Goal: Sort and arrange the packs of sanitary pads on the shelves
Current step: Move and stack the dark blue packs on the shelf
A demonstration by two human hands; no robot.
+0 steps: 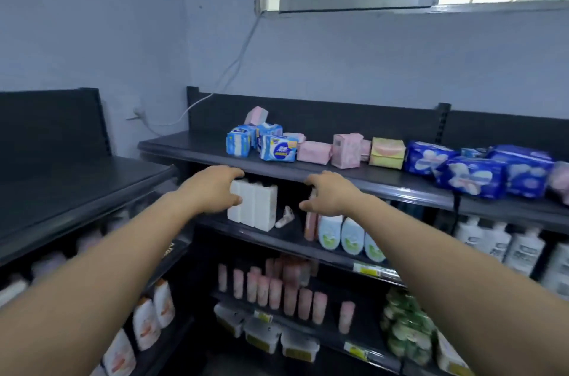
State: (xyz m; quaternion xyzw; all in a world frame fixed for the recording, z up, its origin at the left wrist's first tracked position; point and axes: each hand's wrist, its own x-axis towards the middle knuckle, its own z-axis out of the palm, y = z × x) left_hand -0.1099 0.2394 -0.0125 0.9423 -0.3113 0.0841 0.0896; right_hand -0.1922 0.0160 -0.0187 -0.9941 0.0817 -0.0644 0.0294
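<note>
Hands: two (fingers loose). Large navy packs: three.

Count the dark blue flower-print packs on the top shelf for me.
3, all at the top shelf's right end: leftmost pack, front pack, rightmost pack. A bluish pack peeking out behind them may be another; too hidden to tell.

At the right edge of the frame a pink pack is cut off. The left hand covers the upper left corner of the white boxes; whether it touches them is unclear. The bottles at lower left are blurred.
</note>
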